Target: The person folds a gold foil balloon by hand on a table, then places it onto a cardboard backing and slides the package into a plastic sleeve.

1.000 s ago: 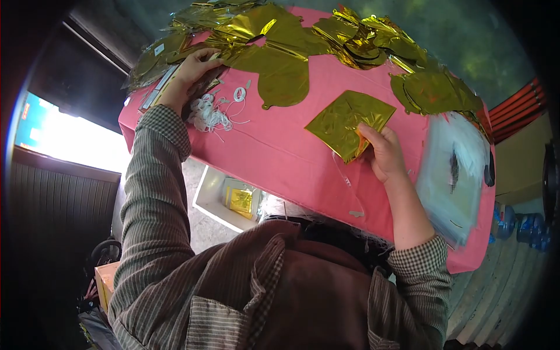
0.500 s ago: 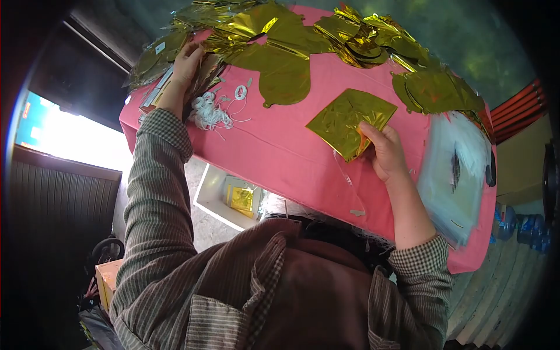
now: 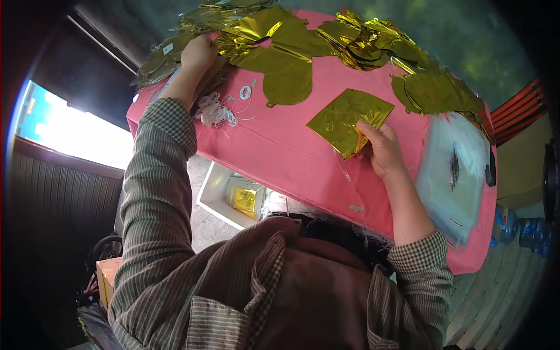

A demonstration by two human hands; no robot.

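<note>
My right hand (image 3: 382, 146) pinches the lower corner of a folded gold foil square (image 3: 349, 121) above the pink cloth (image 3: 280, 151). At the upper left, my left hand (image 3: 199, 53) is closed at the edge of the foil and plastic pieces; its fingertips are mostly hidden, so what it grips cannot be made out. Flat gold foil shapes (image 3: 287, 73) lie right of it. Below my left hand is a tangle of white string (image 3: 214, 111), with a small white ring (image 3: 245, 93) beside it.
More gold foil (image 3: 429, 92) lies along the far edge. A stack of clear plastic bags (image 3: 446, 181) is at the right. Below the table's near edge stands a white box (image 3: 219, 198) with a gold packet (image 3: 244, 200) inside. Blue water bottles (image 3: 534, 233) stand at the far right.
My left hand has moved slightly up and right, its back now turned up. The string tangle has shifted slightly right. My right hand still holds the foil square in nearly the same place.
</note>
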